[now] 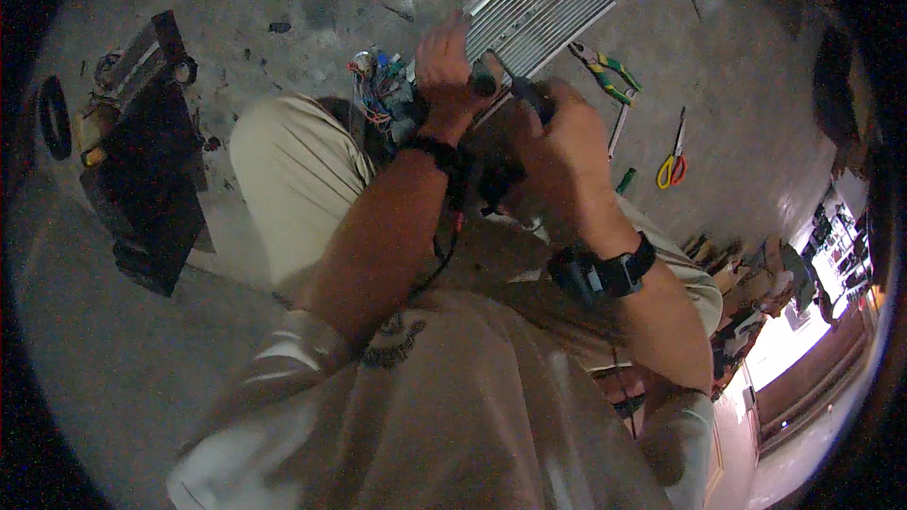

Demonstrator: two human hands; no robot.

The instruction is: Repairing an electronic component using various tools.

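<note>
A silvery ribbed metal panel (543,9) lies at a slant on the floor in front of me. My left hand (444,61) is at its near left edge, fingers bent against it and a little blurred. My right hand (572,137) is closed around a dark tool-like thing (531,99) at the panel's near corner. Its kind is hard to make out; a dark round end (485,85) shows between my hands. Beside my left hand lies a tangle of coloured wires with connectors (378,90). What lies under my wrists is mostly hidden in shadow.
Green-and-yellow pliers (607,73) lie right of the panel, near scissors with red and yellow handles (672,170). A green handle (625,180) shows by my right knee. At the left are a black sheet-like piece (151,189) and a black ring (54,118). Clutter (756,283) lines the right.
</note>
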